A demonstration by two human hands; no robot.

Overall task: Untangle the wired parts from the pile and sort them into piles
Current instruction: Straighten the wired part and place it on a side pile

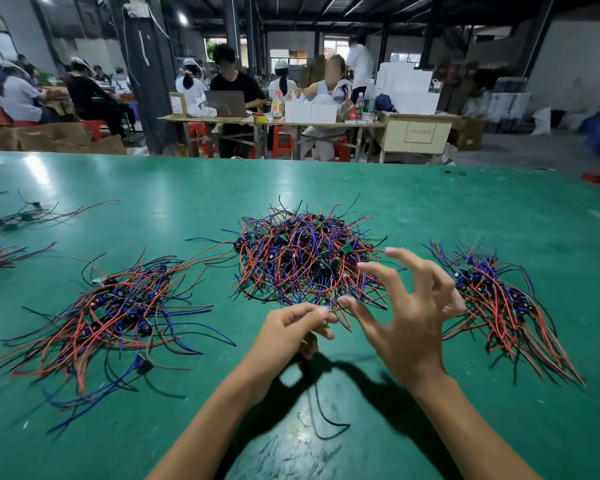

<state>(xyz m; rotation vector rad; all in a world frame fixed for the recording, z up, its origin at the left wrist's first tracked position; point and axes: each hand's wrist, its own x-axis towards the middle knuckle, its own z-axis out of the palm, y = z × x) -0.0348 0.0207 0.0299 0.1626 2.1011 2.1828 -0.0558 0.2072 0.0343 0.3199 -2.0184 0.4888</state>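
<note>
A big tangled pile (305, 258) of wired parts, with red, blue and black leads and small green boards, lies mid-table. A spread-out pile (118, 306) sits to its left and a narrower, combed pile (499, 299) to its right. My left hand (291, 330) hovers at the big pile's near edge, its fingers curled and pinching a wired part whose thin black lead (326, 414) dangles below it. My right hand (406, 306) is beside it, raised, fingers spread wide and holding nothing, just over the pile's near right edge.
The green table (430, 202) runs far back. Two small groups of wired parts (11, 220) lie at the far left edge. Beyond the table, people sit at work tables (274, 123) with boxes and bottles.
</note>
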